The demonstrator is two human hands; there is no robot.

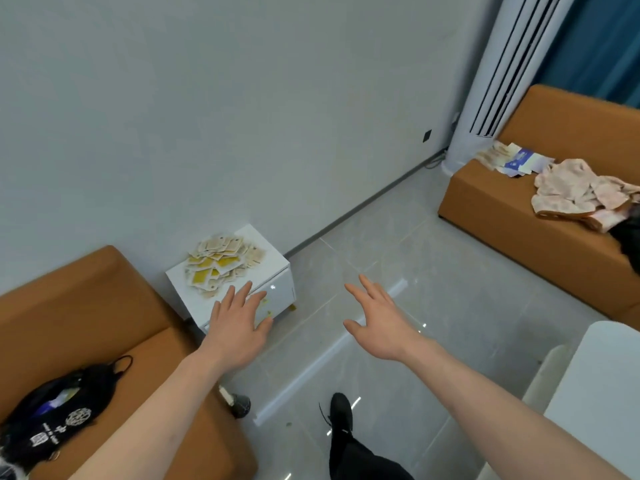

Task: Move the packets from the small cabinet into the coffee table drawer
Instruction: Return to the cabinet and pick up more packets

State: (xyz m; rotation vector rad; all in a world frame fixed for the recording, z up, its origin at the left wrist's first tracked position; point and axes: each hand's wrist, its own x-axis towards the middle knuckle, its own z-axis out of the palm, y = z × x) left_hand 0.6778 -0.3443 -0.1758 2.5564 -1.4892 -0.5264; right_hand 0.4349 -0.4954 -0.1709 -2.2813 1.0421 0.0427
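Left hand (239, 323), fingers spread and empty, at frame centre before the cabinet (277, 271); packets (221, 263) heaped on top. Right hand (379, 322), likewise spread and empty, right of centre.

We see an evenly lit, fairly bright room w/ soft light, no hard shadows. Glossy floor tiles (398, 258) throw white glare streaks. Wide-angle lens bends the wall (173, 116) and AC tower (502, 81) near the edges. Slight softness overall; packets (221, 263) lack fine detail.
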